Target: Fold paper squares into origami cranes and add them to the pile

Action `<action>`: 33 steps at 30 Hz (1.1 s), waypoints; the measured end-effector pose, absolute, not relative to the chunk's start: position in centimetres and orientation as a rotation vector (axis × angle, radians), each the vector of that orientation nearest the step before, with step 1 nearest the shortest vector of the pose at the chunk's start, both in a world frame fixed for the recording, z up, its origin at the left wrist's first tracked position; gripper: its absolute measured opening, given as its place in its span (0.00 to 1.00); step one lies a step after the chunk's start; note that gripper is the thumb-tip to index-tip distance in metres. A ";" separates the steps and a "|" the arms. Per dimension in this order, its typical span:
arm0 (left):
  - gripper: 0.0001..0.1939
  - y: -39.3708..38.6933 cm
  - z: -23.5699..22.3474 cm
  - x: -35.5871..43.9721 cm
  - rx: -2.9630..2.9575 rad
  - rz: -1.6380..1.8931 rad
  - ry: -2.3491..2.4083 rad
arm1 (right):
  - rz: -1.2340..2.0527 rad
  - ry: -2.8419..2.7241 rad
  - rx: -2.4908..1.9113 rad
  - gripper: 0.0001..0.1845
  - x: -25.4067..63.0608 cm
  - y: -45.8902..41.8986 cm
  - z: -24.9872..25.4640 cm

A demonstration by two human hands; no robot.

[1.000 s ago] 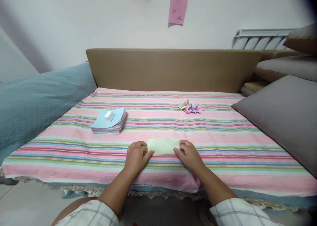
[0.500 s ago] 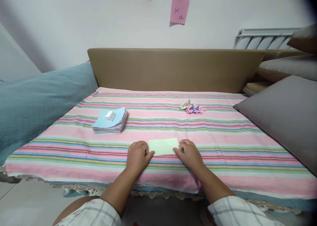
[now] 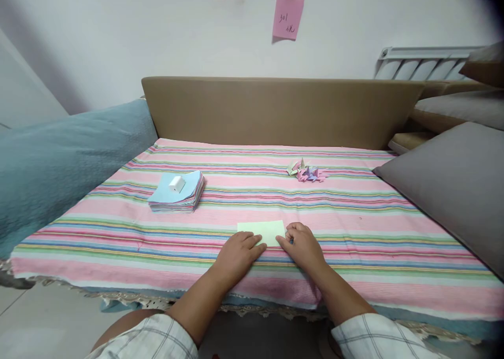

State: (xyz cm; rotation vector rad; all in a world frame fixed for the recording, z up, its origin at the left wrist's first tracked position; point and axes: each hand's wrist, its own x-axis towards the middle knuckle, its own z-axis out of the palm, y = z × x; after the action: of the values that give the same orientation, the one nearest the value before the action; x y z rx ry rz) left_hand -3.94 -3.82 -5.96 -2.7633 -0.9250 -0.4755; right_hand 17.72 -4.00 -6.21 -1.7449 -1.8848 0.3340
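A pale green sheet of paper (image 3: 260, 228), a wide rectangle that looks folded, lies on the striped cloth (image 3: 252, 201) between my hands. My left hand (image 3: 241, 254) rests flat over its lower left part, fingers stretched out along the near edge. My right hand (image 3: 303, 246) pinches the lower right corner between thumb and curled fingers. The left hand's fingers cover part of the paper's near edge.
A stack of coloured paper (image 3: 177, 196) stands at the left with a small white block (image 3: 177, 184) on top. Several folded paper pieces (image 3: 309, 172) lie farther back. Grey cushions (image 3: 457, 191) border the right side, a blue bolster (image 3: 71, 159) the left, a brown backrest (image 3: 275, 112) the back.
My left hand has let go of the paper's left edge and slid right onto its near side, fingers now extended. My right hand keeps its pinch at the right corner.
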 end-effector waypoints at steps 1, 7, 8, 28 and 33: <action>0.14 -3.9 -5.9 -3.8 -2.769 -0.449 -0.937 | 0.330 -1.887 -1.741 0.15 17.7 -4.0 -6.2; 0.15 -4.8 -5.4 -3.3 -2.777 -0.365 -1.039 | 0.268 -1.912 -1.723 0.13 17.8 -3.8 -6.5; 0.16 -4.9 -5.3 -3.3 -2.784 -0.368 -1.056 | 0.254 -1.904 -1.725 0.12 17.8 -3.9 -6.5; 0.22 -5.7 -4.9 -3.3 -2.836 -0.479 -1.123 | 0.041 -2.224 -1.473 0.13 17.0 -7.4 -5.8; 0.22 -5.7 -4.9 -3.4 -2.839 -0.474 -1.128 | 0.062 -2.216 -1.523 0.12 18.0 -7.2 -5.5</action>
State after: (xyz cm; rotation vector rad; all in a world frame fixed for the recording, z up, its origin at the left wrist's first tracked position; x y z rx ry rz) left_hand -3.39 -5.72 -4.85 -2.8389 -1.1284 -0.4737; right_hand 18.03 -7.21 -5.50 -1.5225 -2.2158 0.0618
